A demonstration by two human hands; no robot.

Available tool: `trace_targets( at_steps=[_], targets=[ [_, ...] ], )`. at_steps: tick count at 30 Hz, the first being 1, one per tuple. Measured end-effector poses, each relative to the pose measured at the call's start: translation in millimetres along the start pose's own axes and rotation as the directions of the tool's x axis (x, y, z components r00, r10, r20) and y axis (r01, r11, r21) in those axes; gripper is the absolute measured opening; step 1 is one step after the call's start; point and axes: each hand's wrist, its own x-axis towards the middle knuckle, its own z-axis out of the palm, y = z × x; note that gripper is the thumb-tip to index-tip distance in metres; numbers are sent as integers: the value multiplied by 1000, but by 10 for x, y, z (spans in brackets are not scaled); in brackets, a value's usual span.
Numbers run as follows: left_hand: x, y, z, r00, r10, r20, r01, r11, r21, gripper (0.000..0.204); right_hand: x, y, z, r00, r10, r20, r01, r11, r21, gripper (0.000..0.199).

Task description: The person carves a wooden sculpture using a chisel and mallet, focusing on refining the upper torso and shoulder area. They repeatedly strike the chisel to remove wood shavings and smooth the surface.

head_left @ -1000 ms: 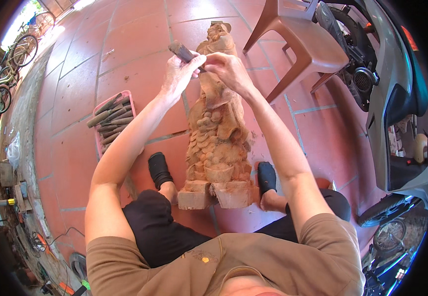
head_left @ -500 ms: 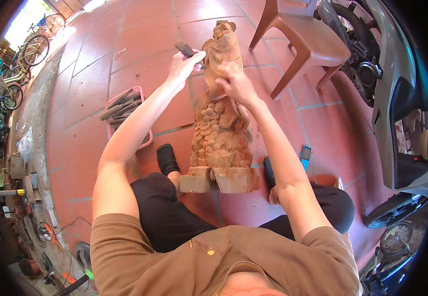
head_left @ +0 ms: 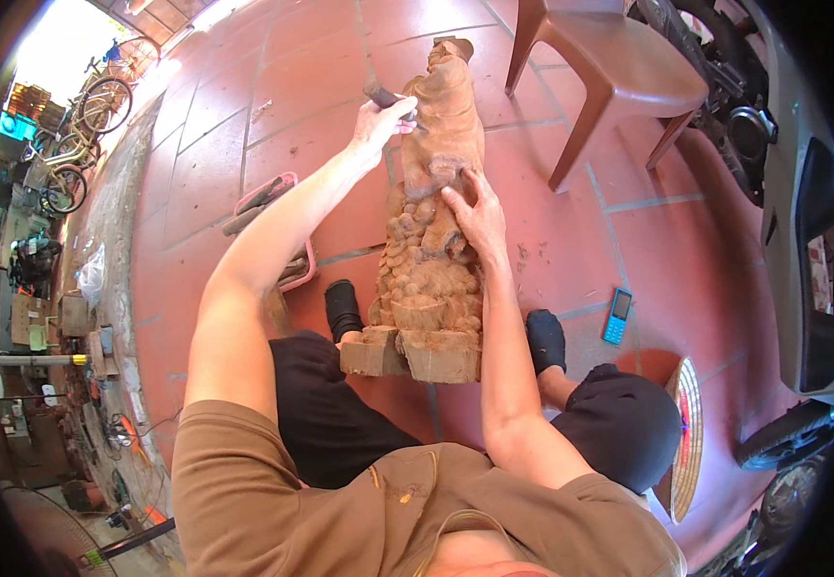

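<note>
A tall carved wooden statue (head_left: 436,255) lies on the floor between my legs, its blocky base towards me and its narrow top far away. My left hand (head_left: 379,125), beside the statue's upper left edge, is closed round a chisel with a dark handle (head_left: 383,94); its blade is mostly hidden by the fingers. Lower down, my right hand (head_left: 480,216) grips the statue's right side, thumb on the carved face and fingers over a raised part.
A pink basket (head_left: 300,274) of dark-handled tools stands left, partly behind my left arm. A blue phone (head_left: 617,315) and a woven conical hat (head_left: 688,438) lie right. A brown plastic chair (head_left: 619,82) and a motorbike (head_left: 802,260) stand further right; bicycles (head_left: 75,154) far left.
My right hand has come down from the statue's upper part to its middle and taken hold there. The statue's base has swung somewhat left. The chisel stays in my left hand.
</note>
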Motion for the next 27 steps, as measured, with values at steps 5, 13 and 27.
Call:
trace_targets(
  at_steps=[5,13,27],
  targets=[
    [-139,-39,-97,992,101,71,-116,959,259,18,-58,-161,-34,986,152,75,-155,987,32,57],
    [-41,147,0,989,127,71,-131,990,50,15,-35,-64,21,995,103,4,-103,993,66,46],
    [-18,28,57,982,169,88,-179,977,117,13,-55,-83,62,993,122,-4,-121,990,75,38]
  ],
)
